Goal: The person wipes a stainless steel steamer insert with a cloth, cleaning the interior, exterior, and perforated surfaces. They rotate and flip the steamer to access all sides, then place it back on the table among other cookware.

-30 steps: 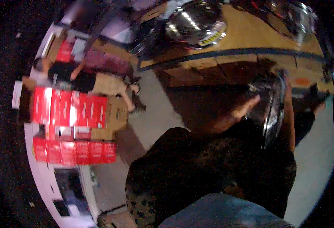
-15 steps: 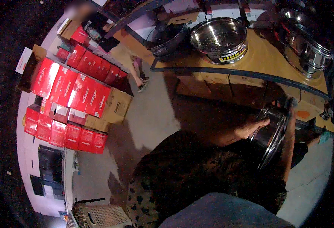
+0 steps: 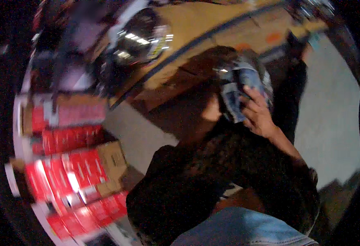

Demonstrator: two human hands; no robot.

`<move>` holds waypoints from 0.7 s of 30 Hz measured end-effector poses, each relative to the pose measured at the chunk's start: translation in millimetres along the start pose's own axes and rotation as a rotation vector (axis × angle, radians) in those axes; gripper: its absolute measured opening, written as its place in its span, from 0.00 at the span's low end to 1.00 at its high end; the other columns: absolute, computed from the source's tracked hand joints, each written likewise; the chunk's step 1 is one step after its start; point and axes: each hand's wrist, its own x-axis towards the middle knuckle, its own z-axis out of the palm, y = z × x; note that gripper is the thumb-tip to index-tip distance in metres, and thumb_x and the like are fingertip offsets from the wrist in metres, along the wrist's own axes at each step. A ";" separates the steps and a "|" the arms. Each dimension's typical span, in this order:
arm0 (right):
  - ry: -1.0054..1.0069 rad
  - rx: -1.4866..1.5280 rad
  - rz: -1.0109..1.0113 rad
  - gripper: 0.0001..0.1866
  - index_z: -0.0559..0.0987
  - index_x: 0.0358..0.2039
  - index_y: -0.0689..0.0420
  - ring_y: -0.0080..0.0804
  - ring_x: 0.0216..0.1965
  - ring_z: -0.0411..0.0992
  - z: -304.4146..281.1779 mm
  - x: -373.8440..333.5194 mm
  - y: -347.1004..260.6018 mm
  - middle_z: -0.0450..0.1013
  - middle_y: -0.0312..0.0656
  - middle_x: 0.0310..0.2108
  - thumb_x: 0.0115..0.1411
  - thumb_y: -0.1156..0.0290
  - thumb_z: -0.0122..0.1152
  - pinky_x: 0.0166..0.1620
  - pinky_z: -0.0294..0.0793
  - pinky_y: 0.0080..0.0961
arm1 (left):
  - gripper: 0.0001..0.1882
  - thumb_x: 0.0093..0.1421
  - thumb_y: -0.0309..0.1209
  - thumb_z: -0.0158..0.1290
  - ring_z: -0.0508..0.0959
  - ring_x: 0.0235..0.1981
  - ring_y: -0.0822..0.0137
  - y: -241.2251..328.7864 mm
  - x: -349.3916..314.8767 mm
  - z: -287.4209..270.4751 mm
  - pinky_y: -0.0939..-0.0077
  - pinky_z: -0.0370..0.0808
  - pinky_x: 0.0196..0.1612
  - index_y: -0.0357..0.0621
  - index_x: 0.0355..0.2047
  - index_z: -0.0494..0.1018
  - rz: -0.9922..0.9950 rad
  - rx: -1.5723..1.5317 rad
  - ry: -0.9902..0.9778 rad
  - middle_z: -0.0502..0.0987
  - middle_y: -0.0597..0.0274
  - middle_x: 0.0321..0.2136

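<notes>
A round, shiny steel pot [image 3: 251, 78] is held tilted in front of my body, its bluish-grey surface streaked with reflections and blur. Across its face my right hand [image 3: 258, 110] presses with bent, slightly parted fingers. My left hand [image 3: 211, 108] is at the pot's left side; it is smeared and its fingertips are hidden, but it appears to grip the edge. The far side of the pot falls in shadow.
On a yellow-topped table [image 3: 196, 18] at the far side stands a large steel pot [image 3: 139, 39]. Cartons [image 3: 245, 39] sit beneath the tabletop. Stacked red boxes [image 3: 73, 172] and a brown carton [image 3: 112, 160] are at the left. Grey floor [image 3: 331, 106] shows at right.
The view has swung right and blurred. The held pot has been turned, showing a broad reflective face. My right hand has shifted from its far right edge onto that face.
</notes>
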 end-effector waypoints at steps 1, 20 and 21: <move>0.037 0.017 -0.033 0.15 0.72 0.30 0.58 0.53 0.63 0.50 5.8 -16.6 0.3 0.62 0.47 0.56 0.39 0.73 0.63 0.61 0.51 0.54 | 0.21 0.65 0.39 0.39 0.70 0.47 0.63 -2.4 -2.8 0.0 0.67 0.70 0.49 0.46 0.56 0.63 0.000 0.012 0.013 0.68 0.58 0.52; 0.323 0.430 0.485 0.35 0.57 0.61 0.58 0.45 0.66 0.46 56.4 -104.7 27.3 0.47 0.49 0.65 0.60 0.49 0.45 0.65 0.43 0.41 | 0.33 0.57 0.59 0.46 0.67 0.52 0.59 8.6 24.4 -10.2 0.58 0.65 0.52 0.57 0.57 0.60 -0.204 -0.006 0.131 0.66 0.60 0.53; 0.281 0.401 0.391 0.34 0.58 0.60 0.59 0.46 0.66 0.45 43.1 -80.7 22.9 0.47 0.50 0.65 0.60 0.49 0.46 0.65 0.43 0.43 | 0.35 0.57 0.60 0.46 0.65 0.53 0.59 9.9 26.6 -12.6 0.57 0.64 0.54 0.59 0.60 0.57 -0.251 -0.019 0.067 0.62 0.59 0.57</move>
